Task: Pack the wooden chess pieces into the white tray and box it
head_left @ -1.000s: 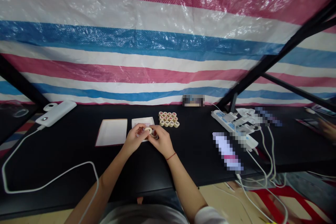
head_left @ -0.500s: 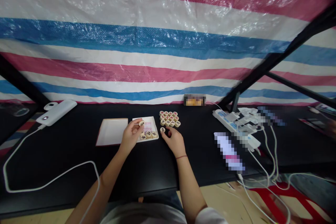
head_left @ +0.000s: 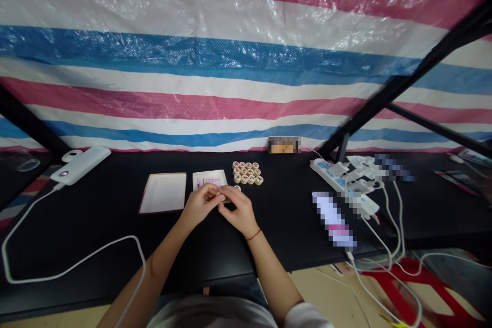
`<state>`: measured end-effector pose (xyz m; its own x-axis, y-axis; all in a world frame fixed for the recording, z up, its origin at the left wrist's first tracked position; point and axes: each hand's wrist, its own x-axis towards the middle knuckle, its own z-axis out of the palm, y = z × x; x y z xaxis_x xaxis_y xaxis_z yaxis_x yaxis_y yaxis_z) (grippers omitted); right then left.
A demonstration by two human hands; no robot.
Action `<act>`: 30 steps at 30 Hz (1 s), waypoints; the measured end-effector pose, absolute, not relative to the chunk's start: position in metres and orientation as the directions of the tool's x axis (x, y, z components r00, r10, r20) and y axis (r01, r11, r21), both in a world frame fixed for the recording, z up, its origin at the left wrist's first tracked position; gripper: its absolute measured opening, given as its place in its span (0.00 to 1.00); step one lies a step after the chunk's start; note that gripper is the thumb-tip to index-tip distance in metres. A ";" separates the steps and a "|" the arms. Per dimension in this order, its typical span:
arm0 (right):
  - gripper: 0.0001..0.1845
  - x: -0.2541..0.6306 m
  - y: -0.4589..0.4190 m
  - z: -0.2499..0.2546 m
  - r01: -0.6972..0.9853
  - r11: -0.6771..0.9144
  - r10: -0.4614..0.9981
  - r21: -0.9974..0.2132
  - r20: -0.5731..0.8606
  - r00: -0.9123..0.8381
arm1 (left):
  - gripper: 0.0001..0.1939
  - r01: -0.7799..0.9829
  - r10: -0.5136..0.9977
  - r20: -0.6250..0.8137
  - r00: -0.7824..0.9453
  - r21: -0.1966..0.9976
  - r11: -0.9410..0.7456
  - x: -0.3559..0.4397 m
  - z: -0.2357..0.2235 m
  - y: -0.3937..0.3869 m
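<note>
My left hand (head_left: 200,206) and my right hand (head_left: 239,210) meet over the near edge of a shallow white box (head_left: 208,178). Between their fingertips a small pale round xiangqi piece (head_left: 220,195) partly shows; both hands close on it, its face hidden. Just right of the box, a single xiangqi piece (head_left: 237,188) peeks out behind my right fingers. Beyond it stand rows of xiangqi pieces (head_left: 246,171), red-marked at the back and dark-marked in front. Pink print shows inside the box; my hands cover its near part.
Left of the box lies a white open lid (head_left: 163,193). A white power bank (head_left: 81,165) with a looping cable sits far left. To the right are a phone (head_left: 333,220) and a power strip (head_left: 342,184) crowded with plugs. A striped sheet (head_left: 200,87) hangs behind the table.
My right hand has left the single piece beside the rows and moved left to my left hand. My left hand has come slightly down and right with its piece.
</note>
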<state>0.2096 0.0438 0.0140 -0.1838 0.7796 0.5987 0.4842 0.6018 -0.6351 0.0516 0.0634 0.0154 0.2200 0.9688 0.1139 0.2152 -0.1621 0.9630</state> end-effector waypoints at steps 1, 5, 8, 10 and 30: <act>0.15 0.211 0.044 0.013 0.489 0.598 0.780 -0.635 0.600 -0.175 | 0.11 0.247 0.968 0.120 0.223 0.953 -0.175 0.050 0.017 0.064; 0.13 0.224 0.050 0.007 0.600 0.416 0.828 -0.683 0.557 0.059 | 0.13 0.489 0.956 0.247 0.162 0.821 -0.295 0.035 0.019 0.072; 0.09 0.238 0.058 0.000 0.684 0.258 0.848 -0.683 0.499 0.179 | 0.13 0.702 0.923 0.344 0.173 0.615 -0.360 0.021 0.014 0.081; 0.07 0.243 0.061 -0.005 0.721 0.219 0.876 -0.657 0.458 0.152 | 0.13 0.806 0.936 0.301 0.183 0.499 -0.318 0.016 0.010 0.083; 0.06 0.236 0.059 -0.003 0.745 0.294 0.872 -0.599 0.488 0.048 | 0.10 0.864 0.956 0.137 0.261 0.408 -0.295 0.027 0.025 0.067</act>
<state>0.2363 0.0586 -0.0035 0.0475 0.8718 0.4876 0.7446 0.2945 -0.5991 0.0269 0.0675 0.0246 0.2611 0.9555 0.1369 0.8641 -0.2946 0.4080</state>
